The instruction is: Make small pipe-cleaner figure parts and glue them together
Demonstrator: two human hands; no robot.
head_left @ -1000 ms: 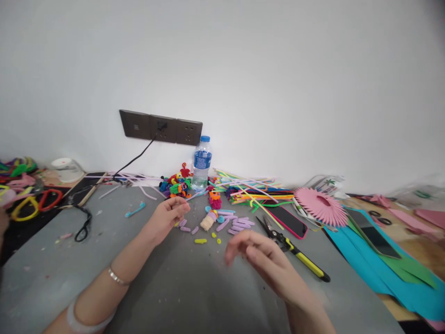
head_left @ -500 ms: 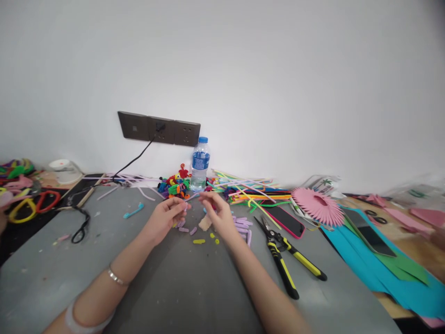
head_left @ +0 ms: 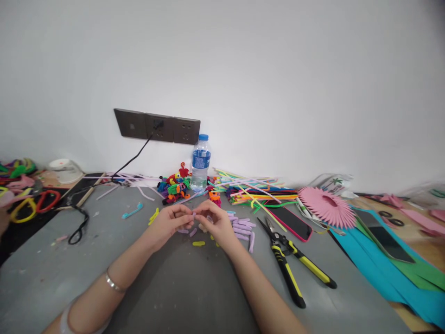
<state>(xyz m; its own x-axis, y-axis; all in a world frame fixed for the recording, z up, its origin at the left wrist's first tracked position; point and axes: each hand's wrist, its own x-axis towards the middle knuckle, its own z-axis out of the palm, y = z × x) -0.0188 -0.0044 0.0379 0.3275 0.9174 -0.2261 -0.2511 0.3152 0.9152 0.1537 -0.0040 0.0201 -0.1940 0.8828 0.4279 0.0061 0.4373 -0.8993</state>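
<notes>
My left hand and my right hand meet fingertip to fingertip over the grey table. Pinched between them is a small light-purple pipe cleaner piece, mostly covered by the fingers. Short purple pipe cleaner pieces lie in a pile just right of my right hand. Below the hands rest a yellow pipe cleaner piece and a few purple bits. Another bent yellow piece is beside my left hand. A beige lump under my right fingers is partly hidden.
Black-and-yellow cutters lie open on the right, near a red-edged phone. A water bottle stands behind the hands, between colourful pipe cleaner figures and long pipe cleaners. A pink paper fan sits farther right.
My right hand has come in toward my left, and their fingertips now meet at the purple piece. Before, the hands were apart, with the piece in my left fingers. The view has shifted slightly.
</notes>
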